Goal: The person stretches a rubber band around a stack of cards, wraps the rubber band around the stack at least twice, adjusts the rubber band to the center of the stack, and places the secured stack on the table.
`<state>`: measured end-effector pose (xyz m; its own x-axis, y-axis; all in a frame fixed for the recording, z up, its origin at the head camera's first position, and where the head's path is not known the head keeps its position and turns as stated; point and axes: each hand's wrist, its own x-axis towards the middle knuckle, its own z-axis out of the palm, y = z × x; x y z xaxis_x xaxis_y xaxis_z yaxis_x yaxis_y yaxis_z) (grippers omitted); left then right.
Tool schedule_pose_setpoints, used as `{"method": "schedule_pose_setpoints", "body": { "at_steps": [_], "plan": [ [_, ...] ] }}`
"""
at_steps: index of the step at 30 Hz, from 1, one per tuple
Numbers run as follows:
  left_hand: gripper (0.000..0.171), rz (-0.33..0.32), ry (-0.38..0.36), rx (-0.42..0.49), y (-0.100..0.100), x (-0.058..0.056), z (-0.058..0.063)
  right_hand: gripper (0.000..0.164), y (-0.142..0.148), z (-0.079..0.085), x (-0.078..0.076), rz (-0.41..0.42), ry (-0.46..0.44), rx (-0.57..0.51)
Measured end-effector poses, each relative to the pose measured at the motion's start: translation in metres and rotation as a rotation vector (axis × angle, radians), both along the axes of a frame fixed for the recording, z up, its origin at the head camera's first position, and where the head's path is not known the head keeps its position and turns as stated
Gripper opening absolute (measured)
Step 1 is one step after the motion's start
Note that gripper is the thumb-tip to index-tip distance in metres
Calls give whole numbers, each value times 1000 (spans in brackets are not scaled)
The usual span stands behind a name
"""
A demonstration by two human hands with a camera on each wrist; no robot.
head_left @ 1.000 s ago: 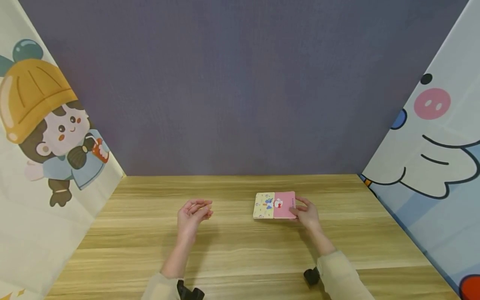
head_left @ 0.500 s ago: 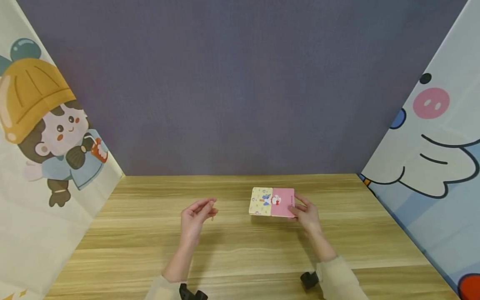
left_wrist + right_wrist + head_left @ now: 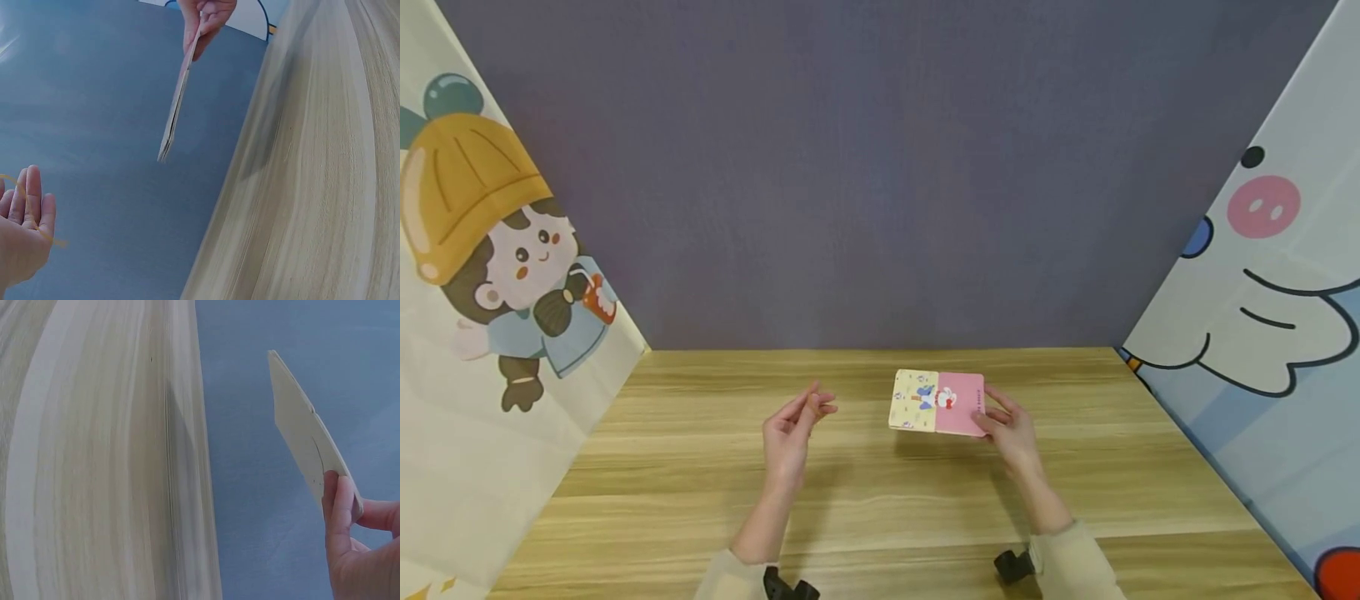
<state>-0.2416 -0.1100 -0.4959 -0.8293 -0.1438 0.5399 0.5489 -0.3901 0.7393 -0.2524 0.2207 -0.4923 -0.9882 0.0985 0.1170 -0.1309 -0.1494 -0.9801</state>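
My right hand (image 3: pixel 1017 433) pinches the right edge of a small booklet (image 3: pixel 937 403), thumb on top and fingers beneath. The booklet has a yellow panel and a pink panel with cartoon figures, and is held above the table with a shadow under it. Thin layers show along its edge (image 3: pixel 175 106) in the left wrist view; its back (image 3: pixel 297 425) is plain cream in the right wrist view. To the left, apart from it, my left hand (image 3: pixel 790 437) is raised with thumb and forefinger together. A thin yellow rubber band (image 3: pixel 29 203) crosses its fingers, partly out of view.
The wood-grain table (image 3: pixel 880 517) spans the space below both hands. A dark grey-blue panel (image 3: pixel 880 175) stands behind it. Cartoon-printed sheets border the left (image 3: pixel 467 450) and right (image 3: pixel 1262 350). Black wrist cameras (image 3: pixel 1015 567) sit at both cuffs.
My right hand has lifted the booklet and brought it slightly left, tilting its face more toward the head camera. My left hand has moved a little right and its fingers have turned upward.
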Motion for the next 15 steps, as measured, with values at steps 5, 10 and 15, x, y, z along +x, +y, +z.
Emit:
{"method": "schedule_pose_setpoints", "body": {
  "at_steps": [5,10,15],
  "plan": [
    [38,-30,10,15,9,26,41,57,-25,56,35,-12,-29,25],
    [50,-5,-23,-51,13,30,49,56,-26,58,37,4,-21,30],
    [56,43,-117,-142,15,37,63,55,-7,16,18,108,92,-58]
  ]
}}
